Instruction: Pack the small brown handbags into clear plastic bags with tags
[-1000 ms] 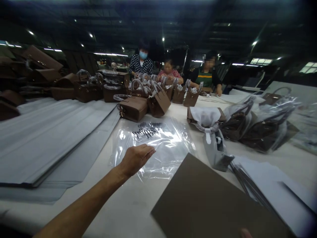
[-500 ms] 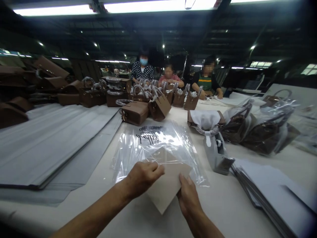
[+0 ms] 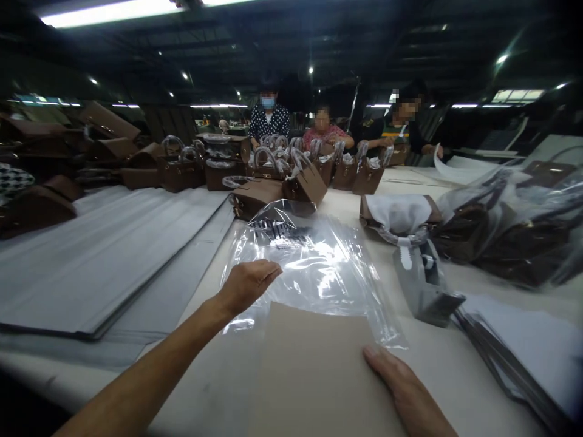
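- The left hand (image 3: 248,282) lay open, fingers straight and together, at the left edge of a clear plastic bag (image 3: 319,267) – whether it pinched the film could not be told.
- The right hand (image 3: 403,388) rested flat and open, palm down, on the near right part of a brown cardboard sheet (image 3: 310,370).
- The cardboard sheet lay flat on the white table (image 3: 209,388) between the two hands, its far edge meeting the bag's near end; whether it had entered the bag could not be told.
- The bag stretched away from the hands, crinkled and glossy, with dark printed lettering (image 3: 276,229) at its far end.
- Just right of the bag sat a grey folded pouch (image 3: 426,288), and behind that an open brown handbag (image 3: 396,212) stuffed with white paper.
- Farther right, clear bags (image 3: 514,224) held dark brown handbags – beside a stack of flat sheets (image 3: 523,352).
- To the left lay a pile of grey sheets (image 3: 104,243).
- Beyond, rows of brown handbags (image 3: 300,179) with wrapped handles stood before three seated people (image 3: 323,124).
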{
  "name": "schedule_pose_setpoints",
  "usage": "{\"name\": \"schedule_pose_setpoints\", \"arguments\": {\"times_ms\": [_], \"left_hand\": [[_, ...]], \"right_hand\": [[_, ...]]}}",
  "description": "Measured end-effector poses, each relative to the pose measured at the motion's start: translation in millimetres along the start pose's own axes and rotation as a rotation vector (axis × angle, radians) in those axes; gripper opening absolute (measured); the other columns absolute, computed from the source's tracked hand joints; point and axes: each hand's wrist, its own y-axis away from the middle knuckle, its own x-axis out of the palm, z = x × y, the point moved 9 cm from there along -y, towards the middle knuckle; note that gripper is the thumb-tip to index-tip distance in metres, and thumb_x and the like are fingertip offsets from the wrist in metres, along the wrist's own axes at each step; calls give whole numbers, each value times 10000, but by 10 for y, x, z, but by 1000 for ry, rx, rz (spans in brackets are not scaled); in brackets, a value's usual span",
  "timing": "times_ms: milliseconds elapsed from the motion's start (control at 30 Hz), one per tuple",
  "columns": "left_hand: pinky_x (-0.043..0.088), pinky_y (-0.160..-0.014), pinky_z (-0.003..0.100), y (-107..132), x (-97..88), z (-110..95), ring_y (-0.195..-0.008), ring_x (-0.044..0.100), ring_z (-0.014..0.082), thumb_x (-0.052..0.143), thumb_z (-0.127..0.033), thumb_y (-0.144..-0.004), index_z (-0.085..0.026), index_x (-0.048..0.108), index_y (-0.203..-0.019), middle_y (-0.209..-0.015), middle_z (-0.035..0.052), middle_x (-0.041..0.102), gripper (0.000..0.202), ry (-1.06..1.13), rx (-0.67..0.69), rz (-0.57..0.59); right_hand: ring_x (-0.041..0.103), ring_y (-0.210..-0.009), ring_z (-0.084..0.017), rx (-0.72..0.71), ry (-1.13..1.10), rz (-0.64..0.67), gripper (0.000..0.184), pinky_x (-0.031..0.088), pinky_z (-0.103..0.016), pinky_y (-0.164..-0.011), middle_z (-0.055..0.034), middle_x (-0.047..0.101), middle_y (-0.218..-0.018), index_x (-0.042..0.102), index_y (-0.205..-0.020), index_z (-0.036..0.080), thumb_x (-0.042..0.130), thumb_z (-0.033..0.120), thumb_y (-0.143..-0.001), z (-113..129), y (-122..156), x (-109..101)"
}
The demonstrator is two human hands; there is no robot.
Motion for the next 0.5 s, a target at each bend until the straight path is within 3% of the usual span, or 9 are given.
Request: {"name": "schedule_pose_setpoints", "arguments": {"times_ms": [167, 333, 433, 500], "left_hand": [[315, -459, 178, 64, -108, -332, -496, 510, 73, 397, -306, -902, -198, 596, -817, -609, -34, 556, 242, -22, 111, 68], [225, -403, 223, 282, -301, -633, -429, 450, 92, 383, -246, -901, -199, 551, -777, -553, -48, 476, 214, -182, 219, 81], [276, -408, 221, 429, -214, -881, -454, 474, 98, 398, -210, -891, -191, 527, -812, -577, -47, 486, 152, -192, 270, 86], [305, -404, 222, 520, -117, -1077, -465, 482, 103, 409, -166, -872, -182, 512, -811, -588, -43, 491, 121, -157, 319, 95]], "right_hand": [[543, -1039, -258, 79, -241, 238, 580, 463, -355, -849, -60, 620, -1086, 559, -1112, 180, 680, 440, -608, 5, 123, 426], [592, -947, -192, 157, -607, 88, 664, 494, -308, -812, -12, 652, -989, 410, -1255, 224, 639, 418, -662, -372, 38, 237], [606, -914, -183, 248, -769, 60, 574, 493, -319, -819, -21, 660, -947, 390, -1267, 207, 550, 367, -739, -591, 108, 260], [604, -921, -178, 205, -831, 125, 530, 484, -324, -842, -22, 658, -955, 394, -1254, 205, 524, 365, -765, -543, 144, 407]]}}
